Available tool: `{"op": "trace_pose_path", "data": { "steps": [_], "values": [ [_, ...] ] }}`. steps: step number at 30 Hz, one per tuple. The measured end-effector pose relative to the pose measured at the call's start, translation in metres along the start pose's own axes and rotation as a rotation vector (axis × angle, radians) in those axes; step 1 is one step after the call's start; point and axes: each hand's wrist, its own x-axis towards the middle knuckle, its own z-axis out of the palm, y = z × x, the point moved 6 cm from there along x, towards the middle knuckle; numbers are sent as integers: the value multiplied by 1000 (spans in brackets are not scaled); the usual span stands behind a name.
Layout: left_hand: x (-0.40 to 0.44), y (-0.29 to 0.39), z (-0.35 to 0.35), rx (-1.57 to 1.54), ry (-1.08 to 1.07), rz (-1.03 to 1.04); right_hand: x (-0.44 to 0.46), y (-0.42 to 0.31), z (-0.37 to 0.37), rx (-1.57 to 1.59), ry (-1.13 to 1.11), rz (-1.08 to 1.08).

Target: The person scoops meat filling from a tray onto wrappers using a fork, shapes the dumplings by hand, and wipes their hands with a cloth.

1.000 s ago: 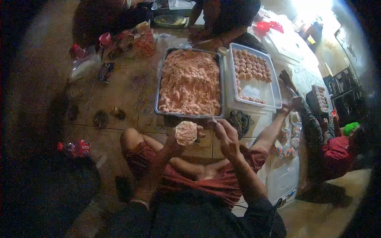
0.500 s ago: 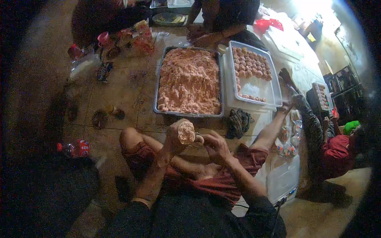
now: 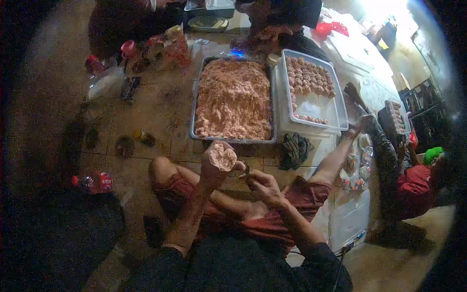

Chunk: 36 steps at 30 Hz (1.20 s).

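Observation:
My left hand (image 3: 212,168) holds a rounded portion of pale pink minced mixture (image 3: 223,157), cupped in the palm with a groove in its top. My right hand (image 3: 264,187) is closed on a small spoon-like tool (image 3: 246,169), its tip beside the fingers of my left hand. Beyond both hands lies a large tray (image 3: 192,124) heaped with the same pink mixture (image 3: 233,100). To its right, a clear plastic box (image 3: 318,127) holds rows of shaped balls (image 3: 311,78).
A dark crumpled cloth (image 3: 295,150) lies right of my hands. A red-labelled bottle (image 3: 99,182) is at the left. Another person's hands (image 3: 275,33) are beyond the tray. A person in red (image 3: 413,190) sits far right. Packets and cups lie upper left.
My right hand came in from the tray's edge to my left hand with the tool, then moved slightly down. The mixture in my left hand now shows a groove. The hands beyond the tray shifted.

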Motion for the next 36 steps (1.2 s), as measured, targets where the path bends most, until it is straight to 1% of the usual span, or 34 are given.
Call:
{"op": "trace_pose_path", "data": {
  "steps": [1, 2, 3, 4, 5, 6, 7, 8, 9, 10, 11, 12, 14, 15, 16, 18, 20, 22, 24, 26, 27, 28, 29, 30, 31, 32, 33, 34, 36],
  "values": [
    [-1, 5, 4, -36, 16, -25, 5, -8, 4, -92, 20, -180],
    [-2, 11, 8, 214, -74, 107, 4, -17, 8, -183, 39, -359],
    [-5, 15, 14, 463, -164, 239, 1, -17, 6, -182, 39, -357],
    [-9, 19, 19, 712, -254, 373, -1, -46, 9, -395, 78, -363],
    [-6, 37, 21, 737, -331, 413, -1, -62, 10, -606, 117, -367],
    [-5, 16, 8, 739, -329, 414, 1, -63, 8, -605, 115, -368],
    [0, 11, 6, 906, -192, 428, 1, -66, 3, -635, 162, -406],
    [2, 2, 1, 481, -245, 241, -1, -69, -1, -665, 211, -443],
    [3, -7, -5, -136, -236, 42, -2, -68, -2, -665, 210, -442],
    [3, 0, 0, -582, -150, -103, -3, -59, -7, -525, 203, -336],
    [2, 21, 5, -321, -148, -35, -5, -49, -8, -384, 196, -229],
    [1, 39, 10, -60, -146, 33, -6, -42, -7, -384, 195, -229],
    [-2, 63, 16, 465, -139, 165, -7, -14, -3, -207, 144, -184],
    [-3, 67, 18, 727, -135, 230, -7, -1, -4, -206, 146, -184],
    [-3, 64, 17, 726, -137, 229, -5, 9, -1, -130, 100, -136],
    [-1, 45, 8, 474, -141, 113, -6, 24, -2, -55, 54, -89],
    [0, 29, 2, 226, -140, -3, -5, 11, 7, 15, 7, -69],
    [1, 23, 1, 106, -142, -60, -3, 16, 8, 43, 8, -32],
    [2, 36, 14, 260, -252, 172, -1, 18, 11, 69, 9, 3],
    [-3, 46, 30, 410, -358, 402, -1, -29, 26, -162, 82, -350],
    [-7, 33, 25, 447, -383, 458, -1, -34, 25, -162, 82, -347],
    [-12, 19, 20, 482, -406, 514, 1, -38, 24, -334, 96, -361],
    [-6, -51, -25, -178, -272, 100, 3, -43, 24, -507, 111, -376],
    [-11, -101, -47, -822, -107, -327, 2, -47, 19, -505, 108, -376],
    [-7, -91, -50, -821, -105, -326, 0, -50, 11, -488, 133, -361],
    [2, -66, -47, -450, -163, -295, -1, -54, 4, -473, 157, -348],
    [9, -37, -40, -80, -213, -256, -5, -59, 1, -394, 177, -326],
    [7, -19, -29, -60, -196, -171, -5, -52, -2, -396, 172, -326],
    [0, 16, -8, -15, -156, -1, -8, -24, -9, -136, 145, -207]
  ]
}}
